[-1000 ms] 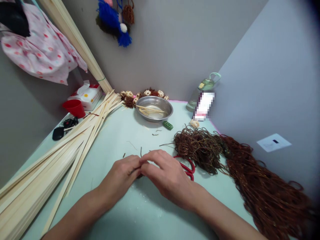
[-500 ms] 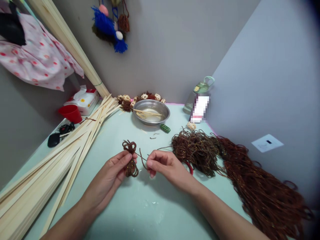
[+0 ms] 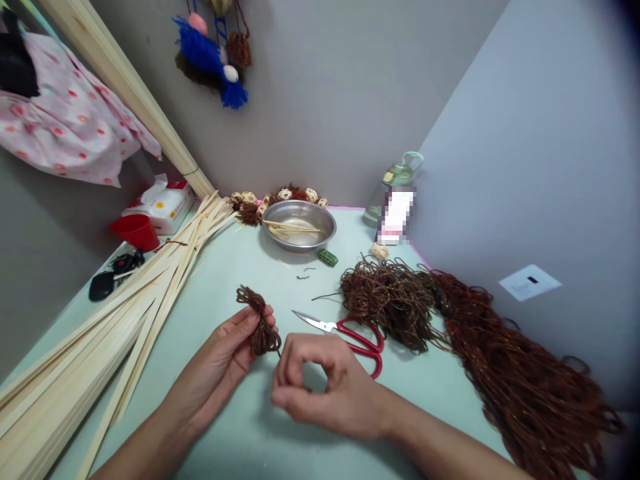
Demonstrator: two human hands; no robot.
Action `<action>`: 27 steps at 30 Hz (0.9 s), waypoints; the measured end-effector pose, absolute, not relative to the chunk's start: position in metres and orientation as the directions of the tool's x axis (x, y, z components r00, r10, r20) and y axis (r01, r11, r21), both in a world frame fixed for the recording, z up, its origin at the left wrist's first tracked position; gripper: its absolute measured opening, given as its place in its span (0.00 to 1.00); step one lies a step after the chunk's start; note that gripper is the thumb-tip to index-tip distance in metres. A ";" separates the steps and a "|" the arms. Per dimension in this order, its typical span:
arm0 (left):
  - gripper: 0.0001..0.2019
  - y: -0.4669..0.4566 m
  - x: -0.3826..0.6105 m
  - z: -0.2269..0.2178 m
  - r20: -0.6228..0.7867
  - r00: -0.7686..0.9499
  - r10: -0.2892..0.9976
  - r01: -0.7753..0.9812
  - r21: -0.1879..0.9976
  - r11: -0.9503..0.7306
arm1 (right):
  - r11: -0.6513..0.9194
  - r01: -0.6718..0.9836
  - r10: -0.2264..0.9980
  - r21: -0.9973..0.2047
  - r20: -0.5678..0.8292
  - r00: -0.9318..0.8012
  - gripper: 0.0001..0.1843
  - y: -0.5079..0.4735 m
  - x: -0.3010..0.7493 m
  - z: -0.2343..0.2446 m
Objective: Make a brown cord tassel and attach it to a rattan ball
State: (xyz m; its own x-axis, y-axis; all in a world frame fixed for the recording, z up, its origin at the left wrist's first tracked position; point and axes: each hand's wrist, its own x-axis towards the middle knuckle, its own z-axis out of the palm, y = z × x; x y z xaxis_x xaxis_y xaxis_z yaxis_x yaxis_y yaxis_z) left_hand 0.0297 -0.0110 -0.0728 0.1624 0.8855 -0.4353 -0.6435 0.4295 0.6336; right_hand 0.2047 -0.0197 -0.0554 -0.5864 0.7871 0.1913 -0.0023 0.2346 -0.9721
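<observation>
My left hand (image 3: 220, 360) pinches a small bundle of brown cord (image 3: 257, 320) above the pale green table (image 3: 280, 427); the bundle sticks up between thumb and fingers. My right hand (image 3: 320, 387) is curled just right of it, fingertips pinched together near the bundle's lower end, apparently on a thin strand I cannot make out clearly. Red-handled scissors (image 3: 350, 333) lie on the table just beyond my right hand, blades pointing left.
A heap of brown cord (image 3: 400, 300) spreads right into a larger pile (image 3: 530, 380). Long pale bamboo strips (image 3: 110, 320) cover the left side. A steel bowl (image 3: 300, 225), woven balls, a red cup (image 3: 134, 231), a tissue box and a bottle (image 3: 390, 187) stand at the back.
Both hands lifted from the table with the bundle in the left. The right hand then drew back toward me and curled shut, uncovering the scissors.
</observation>
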 end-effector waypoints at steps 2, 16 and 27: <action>0.06 -0.011 0.029 -0.072 -0.418 0.184 0.890 -0.632 0.643 0.433 | -0.001 -0.106 0.879 -0.994 0.050 -0.475 0.14 -0.015 0.206 -0.058; 0.07 -0.016 0.027 -0.077 -0.281 0.452 0.847 -0.475 0.727 0.495 | 0.161 0.169 0.772 -0.972 0.017 -0.635 0.20 0.001 0.221 -0.047; 0.08 -0.015 0.025 -0.084 -0.319 0.470 0.823 -0.465 0.703 0.538 | 0.297 0.301 0.822 -0.906 0.083 -0.563 0.09 0.008 0.226 -0.057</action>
